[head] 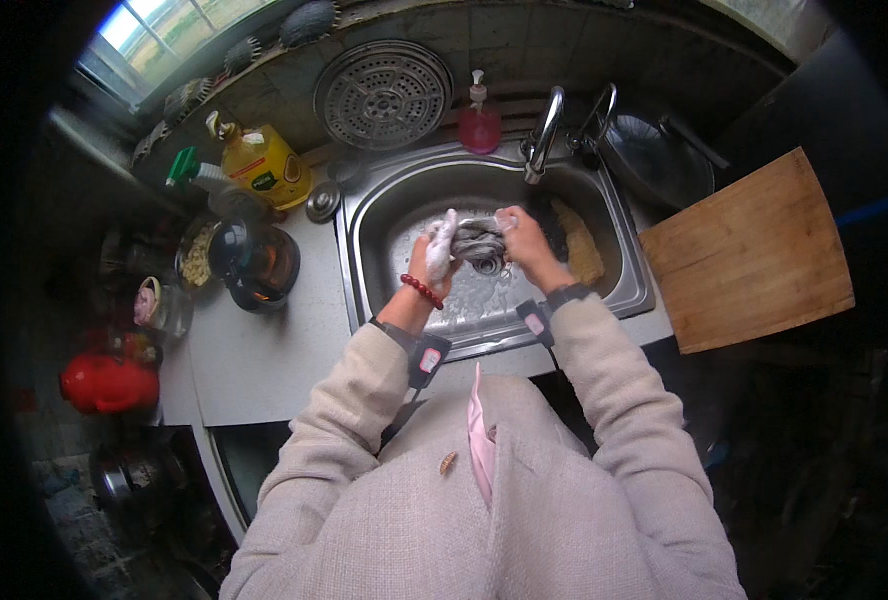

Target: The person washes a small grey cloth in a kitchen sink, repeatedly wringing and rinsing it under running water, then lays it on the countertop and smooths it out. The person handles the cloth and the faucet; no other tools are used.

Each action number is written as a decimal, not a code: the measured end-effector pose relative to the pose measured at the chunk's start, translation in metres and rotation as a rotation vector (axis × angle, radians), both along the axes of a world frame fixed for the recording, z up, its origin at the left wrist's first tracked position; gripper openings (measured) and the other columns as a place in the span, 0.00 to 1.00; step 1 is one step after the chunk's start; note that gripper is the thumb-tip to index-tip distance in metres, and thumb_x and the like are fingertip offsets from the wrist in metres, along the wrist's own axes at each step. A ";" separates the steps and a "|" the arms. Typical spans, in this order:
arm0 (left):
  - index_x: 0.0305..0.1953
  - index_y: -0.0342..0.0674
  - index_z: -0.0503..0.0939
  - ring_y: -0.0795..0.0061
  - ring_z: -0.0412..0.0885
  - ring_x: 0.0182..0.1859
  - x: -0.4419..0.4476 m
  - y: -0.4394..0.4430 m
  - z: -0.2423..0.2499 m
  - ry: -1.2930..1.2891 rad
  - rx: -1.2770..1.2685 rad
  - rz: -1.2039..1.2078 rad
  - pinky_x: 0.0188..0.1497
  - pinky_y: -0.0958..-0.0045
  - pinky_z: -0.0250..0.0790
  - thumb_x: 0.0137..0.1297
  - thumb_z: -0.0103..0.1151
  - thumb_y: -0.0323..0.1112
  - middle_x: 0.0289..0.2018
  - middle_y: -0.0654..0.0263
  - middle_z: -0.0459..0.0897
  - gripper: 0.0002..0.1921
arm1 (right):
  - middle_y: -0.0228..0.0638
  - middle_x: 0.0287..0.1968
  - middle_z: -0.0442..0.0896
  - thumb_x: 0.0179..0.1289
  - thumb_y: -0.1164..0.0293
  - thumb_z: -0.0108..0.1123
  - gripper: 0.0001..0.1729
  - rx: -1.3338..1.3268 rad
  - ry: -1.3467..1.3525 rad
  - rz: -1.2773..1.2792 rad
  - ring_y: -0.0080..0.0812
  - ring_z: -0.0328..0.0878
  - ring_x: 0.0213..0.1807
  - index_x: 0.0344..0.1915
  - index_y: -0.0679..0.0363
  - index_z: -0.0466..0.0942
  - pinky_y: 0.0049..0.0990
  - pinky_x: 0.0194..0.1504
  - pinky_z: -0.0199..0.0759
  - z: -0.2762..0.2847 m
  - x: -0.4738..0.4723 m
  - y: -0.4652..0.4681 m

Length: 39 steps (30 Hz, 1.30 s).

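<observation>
My left hand (438, 253), coated in white foam, holds one side of a crumpled grey cloth (478, 241). The other side of the cloth is gripped by my right hand (523, 236), which has some foam at its fingers. Both hands are over the stainless-steel sink (384, 274), above its drain (487, 265). Suds lie on the sink floor below them. Right of my right hand, a tan, rough-looking loofah or sponge (580, 244) rests along the sink wall, beside something dark. A red bead bracelet (421, 291) circles my left wrist.
The faucet (543, 135) overhangs the sink's back edge, near a pink pump bottle (479, 120) and a perforated metal steamer plate (384, 94). A yellow detergent bottle (268, 169) and a glass pot (256, 262) stand left. To the right are a wooden board (751, 255) and a pan (658, 157).
</observation>
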State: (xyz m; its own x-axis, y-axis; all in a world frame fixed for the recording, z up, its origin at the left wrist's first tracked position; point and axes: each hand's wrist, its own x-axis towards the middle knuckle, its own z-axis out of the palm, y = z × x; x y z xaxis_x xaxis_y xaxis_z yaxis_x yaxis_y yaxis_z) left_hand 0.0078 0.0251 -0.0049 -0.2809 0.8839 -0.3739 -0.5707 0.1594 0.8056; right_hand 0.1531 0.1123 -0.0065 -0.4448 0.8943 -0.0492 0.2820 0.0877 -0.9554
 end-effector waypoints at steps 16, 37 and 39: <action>0.42 0.38 0.75 0.69 0.77 0.40 -0.034 -0.001 -0.042 -0.238 0.181 0.157 0.47 0.67 0.71 0.67 0.50 0.34 0.37 0.61 0.79 0.08 | 0.33 0.35 0.78 0.56 0.62 0.64 0.23 0.021 0.078 0.215 0.20 0.72 0.39 0.47 0.65 0.73 0.27 0.43 0.68 0.013 -0.015 -0.028; 0.37 0.43 0.76 0.72 0.78 0.30 0.000 -0.016 -0.024 -0.622 -0.042 0.027 0.32 0.69 0.73 0.70 0.43 0.45 0.30 0.65 0.79 0.14 | 0.50 0.29 0.79 0.59 0.60 0.52 0.14 0.444 -0.209 0.070 0.54 0.78 0.32 0.31 0.61 0.73 0.44 0.33 0.72 0.038 -0.043 -0.066; 0.36 0.43 0.76 0.69 0.78 0.29 -0.001 -0.014 -0.028 -0.565 -0.003 0.081 0.31 0.65 0.73 0.70 0.42 0.46 0.29 0.64 0.79 0.15 | 0.52 0.28 0.79 0.59 0.60 0.52 0.15 0.428 -0.293 -0.135 0.55 0.77 0.32 0.31 0.62 0.73 0.45 0.33 0.72 0.043 -0.042 -0.064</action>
State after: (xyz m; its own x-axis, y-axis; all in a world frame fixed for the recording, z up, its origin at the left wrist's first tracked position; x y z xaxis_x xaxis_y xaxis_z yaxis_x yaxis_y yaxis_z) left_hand 0.0068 0.0114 -0.0324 -0.1033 0.8665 -0.4884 -0.9231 0.0993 0.3715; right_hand 0.1109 0.0478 0.0370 -0.3463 0.9102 0.2274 0.5674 0.3962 -0.7219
